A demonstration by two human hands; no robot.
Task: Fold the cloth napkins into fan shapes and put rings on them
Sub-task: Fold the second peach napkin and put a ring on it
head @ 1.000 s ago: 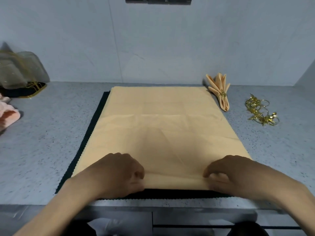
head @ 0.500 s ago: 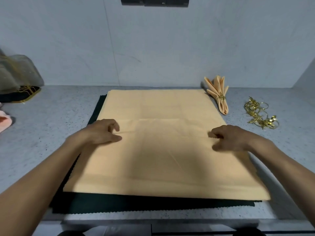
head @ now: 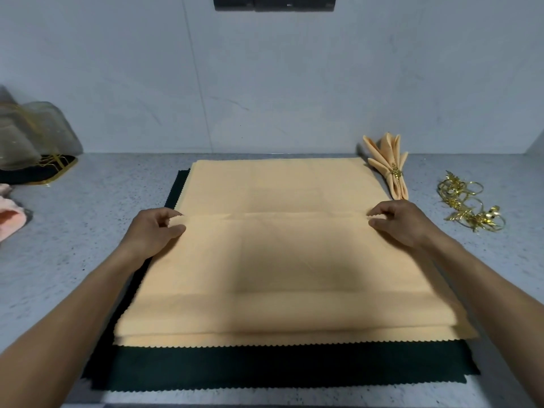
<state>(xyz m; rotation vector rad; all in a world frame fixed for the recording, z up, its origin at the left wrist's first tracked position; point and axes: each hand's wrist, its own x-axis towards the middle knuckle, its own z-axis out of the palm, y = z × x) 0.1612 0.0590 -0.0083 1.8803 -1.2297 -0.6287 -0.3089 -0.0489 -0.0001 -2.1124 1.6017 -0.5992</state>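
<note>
Both hands moved farther up; left hand (head: 153,231) and right hand (head: 397,222) pinch the napkin (head: 294,260) edges.

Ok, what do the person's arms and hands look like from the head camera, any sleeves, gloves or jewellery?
Both forearms are bare up to the frame edge, no sleeves showing. The left hand and right hand wear no gloves, and no rings, watch or bracelets are visible.
</note>
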